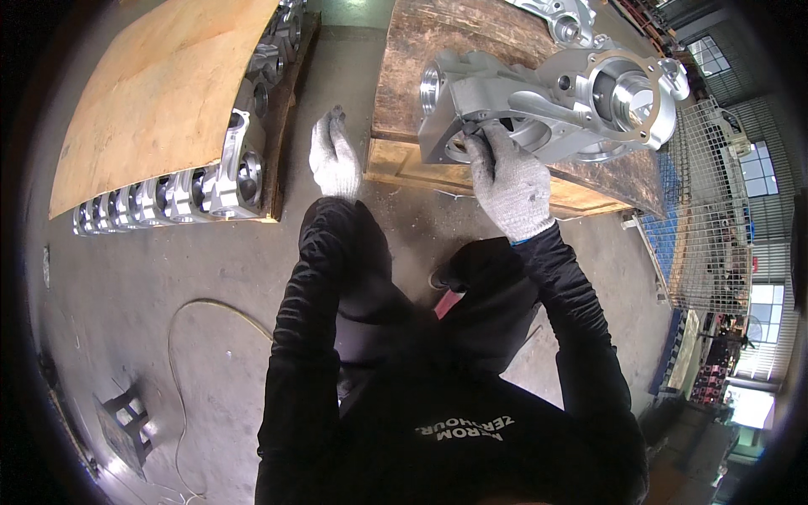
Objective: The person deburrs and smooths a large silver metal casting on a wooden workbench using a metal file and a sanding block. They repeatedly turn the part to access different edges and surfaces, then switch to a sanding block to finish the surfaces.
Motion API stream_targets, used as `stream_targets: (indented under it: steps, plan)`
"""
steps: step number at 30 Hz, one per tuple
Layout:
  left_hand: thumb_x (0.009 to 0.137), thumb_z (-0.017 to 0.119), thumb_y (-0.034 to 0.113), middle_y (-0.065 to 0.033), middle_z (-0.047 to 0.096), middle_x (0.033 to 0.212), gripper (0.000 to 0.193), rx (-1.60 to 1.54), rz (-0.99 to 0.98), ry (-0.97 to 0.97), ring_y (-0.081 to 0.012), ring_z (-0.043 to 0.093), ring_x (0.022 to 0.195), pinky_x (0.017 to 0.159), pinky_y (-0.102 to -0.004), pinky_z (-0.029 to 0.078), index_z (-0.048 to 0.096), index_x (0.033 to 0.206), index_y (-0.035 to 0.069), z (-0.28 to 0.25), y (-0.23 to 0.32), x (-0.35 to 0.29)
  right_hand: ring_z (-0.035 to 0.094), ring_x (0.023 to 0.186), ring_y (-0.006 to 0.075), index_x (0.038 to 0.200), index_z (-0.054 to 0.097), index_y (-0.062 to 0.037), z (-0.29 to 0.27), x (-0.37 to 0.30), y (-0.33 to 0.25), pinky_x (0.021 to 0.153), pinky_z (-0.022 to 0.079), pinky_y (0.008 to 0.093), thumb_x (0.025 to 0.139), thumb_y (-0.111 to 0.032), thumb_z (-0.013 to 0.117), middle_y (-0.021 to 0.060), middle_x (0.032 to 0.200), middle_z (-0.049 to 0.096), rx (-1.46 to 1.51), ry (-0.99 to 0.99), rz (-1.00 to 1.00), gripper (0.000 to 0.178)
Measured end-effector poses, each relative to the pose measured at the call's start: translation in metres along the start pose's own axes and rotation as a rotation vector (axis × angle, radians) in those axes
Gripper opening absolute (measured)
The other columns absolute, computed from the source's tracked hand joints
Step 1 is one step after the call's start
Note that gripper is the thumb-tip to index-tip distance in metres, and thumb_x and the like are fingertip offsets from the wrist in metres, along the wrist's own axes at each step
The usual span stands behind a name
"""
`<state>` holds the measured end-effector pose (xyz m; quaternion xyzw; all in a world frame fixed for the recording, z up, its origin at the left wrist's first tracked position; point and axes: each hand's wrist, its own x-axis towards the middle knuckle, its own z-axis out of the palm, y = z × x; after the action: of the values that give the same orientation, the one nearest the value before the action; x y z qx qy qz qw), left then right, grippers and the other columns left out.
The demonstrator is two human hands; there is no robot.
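Observation:
A large silver metal casting (547, 97) with round bores lies on a wooden-topped crate in front of me, to the right. My right hand (513, 181), in a grey-white work glove, reaches to its near left side. Its darkened fingertips press together at the edge of an opening there; whatever they pinch, if anything, is too small to make out. My left hand (335, 160), gloved the same way, is raised beside the crate's left side, apart from the casting. Its fingers stretch forward, holding nothing that I can see.
The wooden crate (421, 34) bears another casting (560, 18) at its far end. On the left, a plywood sheet (168, 101) covers rows of similar castings (240, 168). A hose (172, 362) curves over the floor. Wire mesh (703, 210) stands at the right.

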<state>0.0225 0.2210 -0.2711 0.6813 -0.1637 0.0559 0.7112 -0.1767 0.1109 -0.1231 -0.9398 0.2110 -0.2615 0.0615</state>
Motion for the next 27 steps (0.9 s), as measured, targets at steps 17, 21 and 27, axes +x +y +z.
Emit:
stream_targets:
  steps: [17,21,27]
  plan:
    - [0.110,0.050,0.016,-0.0161,0.071,0.122,0.029,-0.063,-0.002,-0.048,-0.0240,0.068,0.115,0.103,-0.0337,0.051,0.065,0.126,-0.003,0.004,-0.013,0.003,0.070,0.077,0.0421,0.111,0.066,-0.0066,0.012,0.002,-0.003,0.063,0.054,0.0475,0.101,-0.021,0.062,0.0197,0.087,0.071,0.042,-0.042,0.048,0.018]
    - [0.110,0.050,0.016,-0.0161,0.072,0.122,0.029,-0.047,-0.005,-0.034,-0.0235,0.068,0.114,0.102,-0.0332,0.051,0.065,0.126,-0.002,-0.002,-0.012,0.001,0.070,0.076,0.0433,0.113,0.066,-0.0054,0.034,-0.012,0.000,0.061,0.054,0.0482,0.102,-0.021,0.061,0.0215,0.084,0.070,0.052,-0.042,0.106,0.020]
    - [0.110,0.051,0.018,-0.0156,0.072,0.123,0.030,0.003,0.033,-0.027,-0.0227,0.068,0.114,0.101,-0.0339,0.051,0.065,0.126,-0.002,-0.008,-0.016,0.004,0.068,0.061,0.0415,0.110,0.060,-0.0052,0.072,-0.033,0.009,0.054,0.054,0.0499,0.101,-0.030,0.061,0.0202,0.068,0.065,0.073,-0.040,0.101,0.026]
